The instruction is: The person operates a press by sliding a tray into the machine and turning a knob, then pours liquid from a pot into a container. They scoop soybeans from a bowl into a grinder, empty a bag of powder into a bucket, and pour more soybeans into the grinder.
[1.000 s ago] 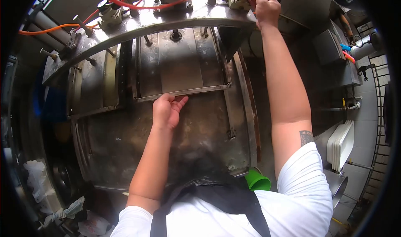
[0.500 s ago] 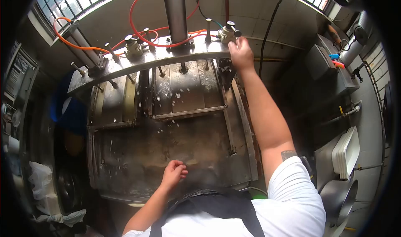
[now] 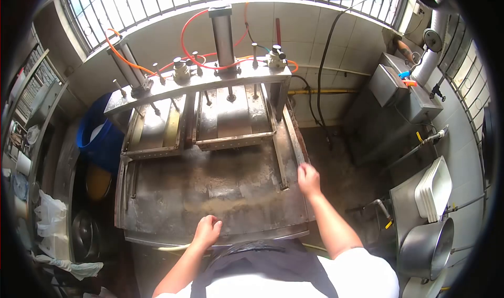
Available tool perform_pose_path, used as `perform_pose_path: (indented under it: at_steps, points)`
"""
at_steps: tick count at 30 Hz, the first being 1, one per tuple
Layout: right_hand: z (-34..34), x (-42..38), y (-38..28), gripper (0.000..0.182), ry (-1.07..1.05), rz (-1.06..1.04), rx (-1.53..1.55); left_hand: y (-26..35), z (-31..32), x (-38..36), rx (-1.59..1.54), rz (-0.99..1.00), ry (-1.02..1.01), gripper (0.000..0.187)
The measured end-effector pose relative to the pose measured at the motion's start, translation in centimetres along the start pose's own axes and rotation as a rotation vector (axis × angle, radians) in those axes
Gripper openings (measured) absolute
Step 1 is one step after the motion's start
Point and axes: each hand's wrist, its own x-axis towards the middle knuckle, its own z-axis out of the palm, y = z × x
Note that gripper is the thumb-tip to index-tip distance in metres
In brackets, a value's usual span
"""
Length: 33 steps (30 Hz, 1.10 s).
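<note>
A metal press stands on a wet steel table (image 3: pixel 163 203). Two framed press boxes, the right one (image 3: pixel 233 142) and the left one (image 3: pixel 152 153), sit beneath its crossbar (image 3: pixel 210 81). My left hand (image 3: pixel 206 231) hovers over the table's front part, fingers curled, with nothing visible in it. My right hand (image 3: pixel 308 179) is closed in a loose fist by the table's right edge, with no object showing. A valve with a black knob (image 3: pixel 276 57) is mounted at the crossbar's right end, apart from my hand.
A tall air cylinder (image 3: pixel 222 38) with red hoses rises from the crossbar. To the left stands a blue barrel (image 3: pixel 97 140). White trays (image 3: pixel 433 190) and a steel pot (image 3: pixel 426 249) are at the right. A grey metal cabinet (image 3: pixel 401 109) stands back right.
My right hand has come off the valve at the crossbar and down to the table's right edge. My left hand has shifted slightly. White droplets over the press are gone; the view has tilted up.
</note>
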Motion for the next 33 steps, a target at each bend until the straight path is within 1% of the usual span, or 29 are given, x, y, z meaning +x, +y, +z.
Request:
perform_pose_path:
  at_steps: [1, 2, 4, 5, 6, 8, 10, 12, 13, 14, 16, 17, 18, 20, 22, 23, 25, 28, 30, 33]
  points:
    - [0.3, 3.3, -1.0, 0.025, 0.037, -0.004, 0.007, 1.1, -0.6, -0.1, 0.101, 0.018, -0.007, 0.037]
    - [0.1, 6.8, -2.9, 0.025, 0.017, -0.013, 0.042, 1.2, -0.7, -0.3, 0.100, 0.021, -0.003, 0.037]
    - [0.5, 13.9, -6.3, 0.025, 0.103, -0.185, 0.041, 1.3, -1.1, -0.2, 0.215, 0.134, 0.040, 0.037]
    - [0.2, 17.3, -9.1, 0.025, 0.147, -0.295, 0.040, 1.3, -1.4, -0.2, 0.213, 0.139, 0.041, 0.037]
    - [0.5, 20.7, -10.7, 0.028, 0.161, -0.346, 0.005, 1.5, -1.8, -0.4, 0.149, 0.151, 0.041, 0.036]
    - [0.1, 27.0, -15.0, 0.032, 0.074, -0.320, -0.057, 1.7, -2.6, -0.9, 0.082, 0.163, 0.044, 0.036]
    - [1.8, 33.2, -16.6, 0.039, 0.161, -0.362, -0.182, 1.6, -3.4, -1.4, -0.002, 0.145, 0.044, 0.035]
    - [3.2, 38.0, -18.0, 0.044, 0.017, -0.118, -0.326, 1.1, -3.8, -1.6, -0.032, 0.113, 0.053, 0.033]
    - [4.2, 39.2, -18.2, 0.047, -0.043, -0.032, -0.394, 0.7, -4.0, -1.6, -0.060, 0.073, 0.061, 0.031]
    - [5.4, 39.4, -17.8, 0.046, -0.057, -0.007, -0.460, 0.2, -4.0, -1.4, -0.090, 0.034, 0.070, 0.030]
    - [7.2, 40.3, -17.0, 0.044, -0.047, 0.055, -0.456, -1.0, -4.1, -0.9, -0.090, -0.001, 0.080, 0.028]
    - [7.3, 40.9, -16.7, 0.044, -0.065, 0.003, -0.525, -1.6, -4.2, -0.8, -0.101, -0.042, 0.101, 0.028]
    - [7.2, 41.5, -16.3, 0.044, -0.061, -0.009, -0.556, -1.9, -4.2, -0.6, -0.113, -0.084, 0.118, 0.028]
    - [6.4, 43.6, -13.1, 0.043, -0.045, 0.073, -0.576, -2.3, -4.7, -0.6, -0.116, -0.112, 0.101, 0.028]
    - [3.9, 45.5, -12.3, 0.042, -0.198, 0.057, -0.566, -3.0, -4.6, 0.7, -0.132, -0.150, 0.087, 0.028]
    - [4.7, 46.5, -11.7, 0.039, -0.172, 0.041, -0.645, -3.2, -4.3, 1.2, -0.112, -0.066, 0.166, 0.026]
    - [5.3, 46.6, -11.1, 0.038, -0.203, 0.047, -0.667, -2.9, -4.2, 1.7, -0.142, -0.078, 0.142, 0.026]
    - [4.1, 45.1, -14.1, 0.036, -0.178, 0.006, -0.766, -1.3, -4.4, 3.9, -0.161, -0.052, 0.110, 0.025]
    - [5.1, 46.5, -12.2, 0.037, -0.193, 0.022, -0.682, -0.3, -4.5, 4.9, -0.177, 0.041, 0.058, 0.025]
    - [4.8, 46.3, -12.4, 0.039, -0.168, 0.047, -0.622, 0.8, -4.8, 5.8, -0.181, 0.086, 0.060, 0.025]
